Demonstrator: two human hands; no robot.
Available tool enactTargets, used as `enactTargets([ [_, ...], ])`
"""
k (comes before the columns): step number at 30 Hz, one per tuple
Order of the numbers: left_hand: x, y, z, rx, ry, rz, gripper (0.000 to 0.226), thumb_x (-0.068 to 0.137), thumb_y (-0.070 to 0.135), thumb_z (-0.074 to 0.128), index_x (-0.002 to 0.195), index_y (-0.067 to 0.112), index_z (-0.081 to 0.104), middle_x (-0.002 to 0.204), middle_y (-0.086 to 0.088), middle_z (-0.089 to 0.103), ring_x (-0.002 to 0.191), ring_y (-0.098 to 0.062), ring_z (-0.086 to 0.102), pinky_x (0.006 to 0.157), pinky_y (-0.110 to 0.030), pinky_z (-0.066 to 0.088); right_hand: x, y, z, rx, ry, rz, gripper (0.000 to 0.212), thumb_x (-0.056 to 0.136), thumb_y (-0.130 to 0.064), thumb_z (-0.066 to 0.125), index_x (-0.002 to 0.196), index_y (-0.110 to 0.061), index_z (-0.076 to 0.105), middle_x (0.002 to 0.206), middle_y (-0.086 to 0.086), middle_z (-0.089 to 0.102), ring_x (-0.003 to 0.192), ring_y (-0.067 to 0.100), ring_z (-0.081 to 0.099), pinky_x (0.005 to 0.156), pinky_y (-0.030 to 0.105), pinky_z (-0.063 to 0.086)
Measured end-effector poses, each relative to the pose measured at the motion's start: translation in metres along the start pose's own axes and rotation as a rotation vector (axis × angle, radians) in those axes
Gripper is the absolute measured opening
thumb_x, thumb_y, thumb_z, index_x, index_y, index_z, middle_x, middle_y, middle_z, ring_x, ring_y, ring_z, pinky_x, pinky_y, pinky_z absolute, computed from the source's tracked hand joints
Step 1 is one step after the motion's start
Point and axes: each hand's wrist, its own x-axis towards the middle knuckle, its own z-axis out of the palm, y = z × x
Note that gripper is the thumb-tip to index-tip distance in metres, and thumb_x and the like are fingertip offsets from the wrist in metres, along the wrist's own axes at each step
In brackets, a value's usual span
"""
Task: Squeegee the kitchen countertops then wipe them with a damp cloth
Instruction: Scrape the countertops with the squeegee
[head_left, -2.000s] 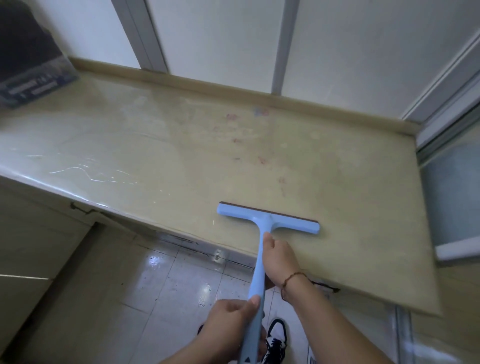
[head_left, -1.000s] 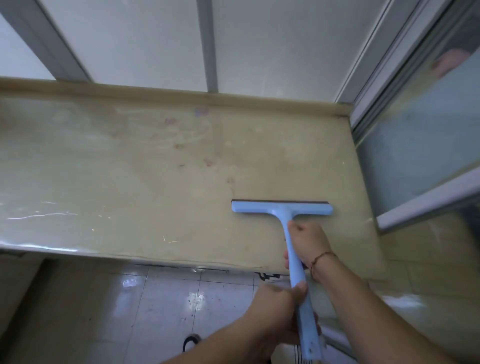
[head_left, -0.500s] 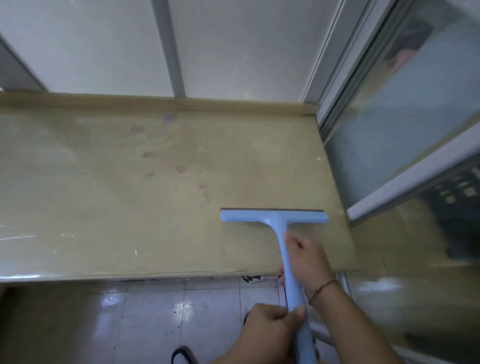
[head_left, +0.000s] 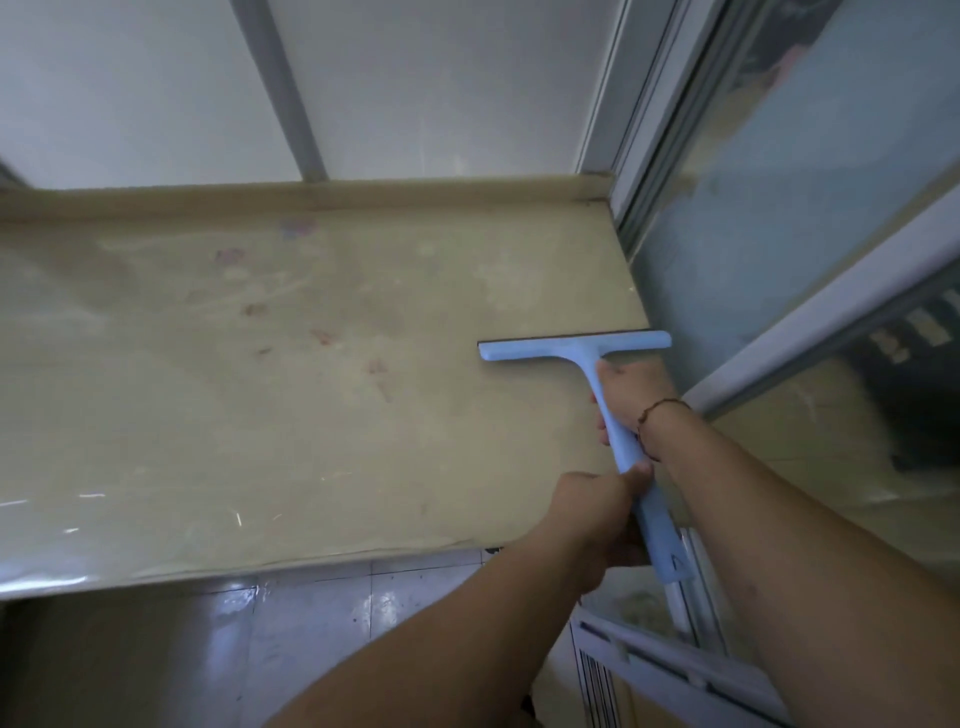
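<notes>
A light blue squeegee (head_left: 571, 349) with a dark rubber blade lies with its head flat on the beige countertop (head_left: 260, 405), close to the counter's right end. My right hand (head_left: 631, 395) grips the handle just below the head; a thin bracelet circles that wrist. My left hand (head_left: 597, 512) grips the handle lower down, near the counter's front edge. Faint reddish stains dot the counter's middle, left of the squeegee head. No cloth is in view.
A raised beige backsplash (head_left: 363, 195) runs along the back under white wall panels. A sliding glass door frame (head_left: 727, 260) borders the counter's right end. Glossy floor tiles (head_left: 311, 608) show below the front edge.
The squeegee and both hands have moved right along the counter and now sit further back on it, with the head against its right end. My view has swung right with them.
</notes>
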Motion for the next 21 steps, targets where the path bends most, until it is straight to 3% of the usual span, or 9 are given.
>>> enactTargets([
  [9,-0.028,-0.06,-0.005,0.005,-0.027,-0.142,0.042,0.091,0.036,0.064,0.111,-0.001,0.059,0.104,-0.02,0.069,0.08,-0.029,0.07,0.069,-0.041,0.06,-0.051,0.047,-0.002,-0.051,0.034,0.023,0.046,0.095,-0.032,0.046,0.071,0.004,0.063,0.065,0.021,0.064,0.044,0.03,0.06,0.045,0.037,0.053],
  [13,-0.045,-0.085,0.003,0.001,-0.02,-0.172,0.032,0.089,0.034,0.066,0.094,0.002,0.062,0.088,-0.015,0.07,0.067,-0.025,0.07,0.069,-0.044,0.06,-0.071,0.071,-0.007,-0.2,0.062,-0.009,0.055,0.093,-0.039,0.043,0.056,-0.007,0.067,0.069,0.018,0.07,0.071,0.038,0.069,0.071,0.048,0.058],
  [16,-0.049,-0.1,0.002,0.023,0.002,-0.167,0.038,0.076,0.036,0.074,0.086,-0.001,0.067,0.093,-0.021,0.073,0.078,-0.032,0.073,0.073,-0.051,0.059,-0.086,0.082,-0.01,-0.111,0.081,0.023,0.049,0.095,-0.033,0.049,0.064,0.0,0.067,0.063,0.022,0.068,0.051,0.036,0.065,0.048,0.038,0.054],
  [19,-0.06,-0.098,-0.002,-0.004,0.01,-0.182,0.038,0.078,0.034,0.075,0.088,-0.002,0.064,0.098,-0.025,0.071,0.084,-0.037,0.072,0.076,-0.053,0.057,-0.094,0.087,-0.011,-0.096,0.059,0.048,0.047,0.095,-0.029,0.047,0.07,0.007,0.065,0.055,0.023,0.064,0.046,0.035,0.063,0.045,0.04,0.054],
  [21,-0.064,-0.1,-0.005,0.001,-0.016,-0.173,0.053,0.067,0.038,0.083,0.093,-0.004,0.065,0.097,-0.021,0.071,0.08,-0.03,0.073,0.072,-0.042,0.06,-0.099,0.087,-0.011,-0.115,0.035,0.075,0.047,0.096,-0.028,0.045,0.074,0.009,0.065,0.052,0.023,0.062,0.046,0.036,0.063,0.046,0.04,0.054],
])
